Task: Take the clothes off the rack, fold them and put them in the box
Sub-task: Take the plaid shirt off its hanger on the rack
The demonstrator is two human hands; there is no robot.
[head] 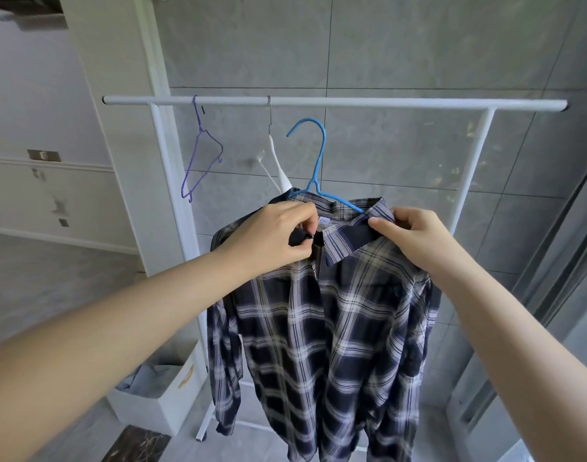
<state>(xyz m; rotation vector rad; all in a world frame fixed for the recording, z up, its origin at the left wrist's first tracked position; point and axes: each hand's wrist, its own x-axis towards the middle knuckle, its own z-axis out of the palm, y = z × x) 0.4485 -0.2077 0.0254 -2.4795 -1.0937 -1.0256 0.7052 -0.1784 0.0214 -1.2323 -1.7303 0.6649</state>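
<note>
A navy and white plaid shirt [322, 328] hangs on a blue hanger [315, 161], which is off the white rack's bar [385, 103] and held up in front of it. My left hand [269, 238] pinches the shirt's front placket just under the collar, at a small dark button. My right hand [415, 235] grips the right side of the collar. A white box [165, 395] with light blue cloth in it stands on the floor at the lower left, beside the rack's left post.
An empty purple wire hanger [202, 151] and a white hanger [277, 158] hang on the bar to the left. A grey tiled wall stands behind the rack. A glass door frame [558, 261] runs down the right side.
</note>
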